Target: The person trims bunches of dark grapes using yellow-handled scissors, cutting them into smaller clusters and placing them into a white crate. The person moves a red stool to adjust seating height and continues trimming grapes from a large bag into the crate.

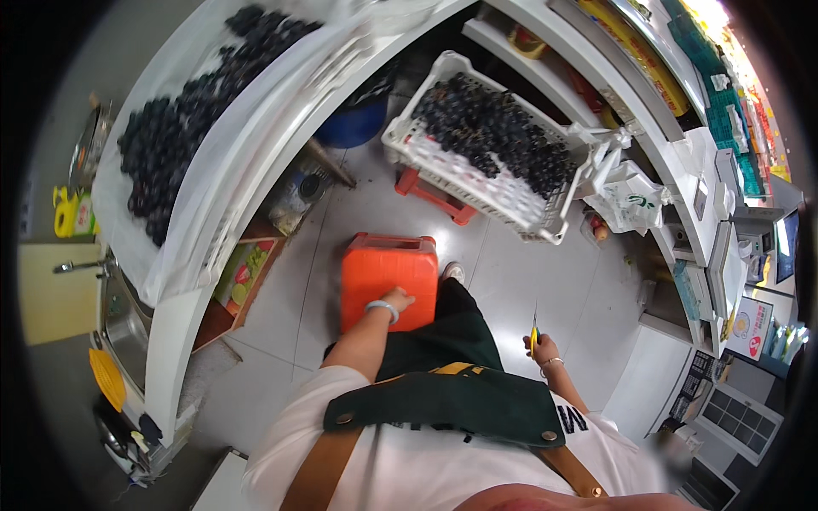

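Observation:
An orange plastic stool [366, 277] stands in front of my legs. On its top lies my left hand [394, 300], wearing a light bracelet, its fingers curled down and closed against the stool; the fingertips are partly hidden. Off to my right, my right hand [543, 351] is closed round a pair of scissors [534, 332] with yellow handles, their thin blades directed away from me. Further ahead, a white plastic crate [477, 200] holds bunches of dark grapes [494, 123] over printed paper. A red stool [434, 198] shows beneath the crate.
More dark grapes [162, 140] lie on a white-lined display counter [230, 170] at the left. A white plastic bag [630, 200] hangs beside the crate's right end. Shelving [588, 77] curves along the right, and a metal sink [126, 319] sits at far left. A blue tub [354, 123] is under the counter.

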`<state>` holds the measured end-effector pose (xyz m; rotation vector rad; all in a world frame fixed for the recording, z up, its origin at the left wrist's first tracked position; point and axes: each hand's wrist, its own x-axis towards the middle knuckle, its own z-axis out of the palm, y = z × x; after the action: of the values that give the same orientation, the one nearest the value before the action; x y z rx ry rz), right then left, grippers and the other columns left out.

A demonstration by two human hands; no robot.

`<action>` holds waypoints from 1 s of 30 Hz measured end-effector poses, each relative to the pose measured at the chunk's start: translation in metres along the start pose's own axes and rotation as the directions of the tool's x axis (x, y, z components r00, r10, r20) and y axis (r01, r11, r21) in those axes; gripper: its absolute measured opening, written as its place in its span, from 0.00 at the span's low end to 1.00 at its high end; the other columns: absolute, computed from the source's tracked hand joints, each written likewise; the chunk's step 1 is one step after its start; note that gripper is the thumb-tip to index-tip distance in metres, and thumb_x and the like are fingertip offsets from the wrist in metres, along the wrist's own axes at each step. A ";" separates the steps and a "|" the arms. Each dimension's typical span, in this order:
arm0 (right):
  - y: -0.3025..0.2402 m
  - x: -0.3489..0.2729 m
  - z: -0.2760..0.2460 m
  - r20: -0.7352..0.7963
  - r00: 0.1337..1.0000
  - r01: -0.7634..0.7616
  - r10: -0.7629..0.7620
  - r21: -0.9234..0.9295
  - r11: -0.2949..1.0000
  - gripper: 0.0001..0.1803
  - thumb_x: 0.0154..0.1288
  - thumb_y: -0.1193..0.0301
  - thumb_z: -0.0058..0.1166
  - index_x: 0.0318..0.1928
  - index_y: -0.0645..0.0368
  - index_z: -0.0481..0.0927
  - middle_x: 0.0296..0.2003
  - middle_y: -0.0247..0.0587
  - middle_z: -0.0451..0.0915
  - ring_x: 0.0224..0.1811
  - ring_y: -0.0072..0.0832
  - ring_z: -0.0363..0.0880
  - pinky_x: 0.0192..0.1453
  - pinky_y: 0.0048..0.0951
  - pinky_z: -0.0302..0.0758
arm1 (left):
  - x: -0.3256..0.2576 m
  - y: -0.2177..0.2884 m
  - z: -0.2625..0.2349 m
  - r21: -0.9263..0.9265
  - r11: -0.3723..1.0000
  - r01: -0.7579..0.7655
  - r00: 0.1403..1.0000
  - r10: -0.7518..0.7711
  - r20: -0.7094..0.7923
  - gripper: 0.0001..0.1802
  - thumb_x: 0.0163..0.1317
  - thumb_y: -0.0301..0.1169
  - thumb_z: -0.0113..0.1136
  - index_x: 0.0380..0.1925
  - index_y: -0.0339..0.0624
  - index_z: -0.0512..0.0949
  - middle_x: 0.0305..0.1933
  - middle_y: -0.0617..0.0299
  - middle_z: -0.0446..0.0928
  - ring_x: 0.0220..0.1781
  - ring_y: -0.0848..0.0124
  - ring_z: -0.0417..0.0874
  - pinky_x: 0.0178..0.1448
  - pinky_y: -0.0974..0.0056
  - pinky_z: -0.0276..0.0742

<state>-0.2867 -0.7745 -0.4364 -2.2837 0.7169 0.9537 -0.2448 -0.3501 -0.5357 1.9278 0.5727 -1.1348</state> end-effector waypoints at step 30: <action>-0.342 0.135 0.142 -0.232 0.782 0.573 -0.579 -0.096 0.814 0.31 0.48 0.50 0.62 0.40 0.65 0.70 0.32 0.56 0.79 0.37 0.51 0.78 0.41 0.43 0.73 | 0.026 0.088 -0.220 -0.131 0.772 -0.622 0.760 0.556 -0.337 0.15 0.56 0.35 0.57 0.42 0.41 0.75 0.44 0.56 0.76 0.46 0.65 0.76 0.50 0.63 0.71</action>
<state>-0.0465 -0.4753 -0.5249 -2.4401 0.0630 0.3814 -0.0587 -0.2195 -0.4631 1.8670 0.1861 -0.3651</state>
